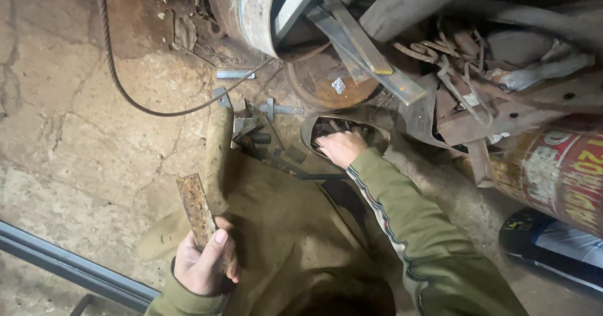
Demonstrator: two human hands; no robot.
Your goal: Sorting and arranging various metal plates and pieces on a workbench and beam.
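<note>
While your left hand (204,262) clenches the lower end of a rusty flat metal strip (195,208), the strip stands nearly upright at the lower left of the view, its free end tilted slightly away from you, above your olive-clad knee. Just beside it, to the right, a wooden hammer handle (217,159) rises toward its metal head (221,96), which lies on the cracked concrete floor (69,134). Your right hand (341,147), sleeve in green with a striped seam, reaches forward with loosely curled fingers resting on the rim of a small dark container of scrap pieces (339,129); whether those fingers have closed on anything cannot be told. Short steel offcuts (251,129) are scattered between hammer and container. Farther out, a rusty round dish (330,84) sits beneath a large rusted drum (245,8), with flat steel bars (364,49) leaning across it. A heap of twisted scrap iron (490,84) fills the upper right, a red-and-white cylinder (559,171) below it. A dark cable (119,84) curves over the floor at left.
</note>
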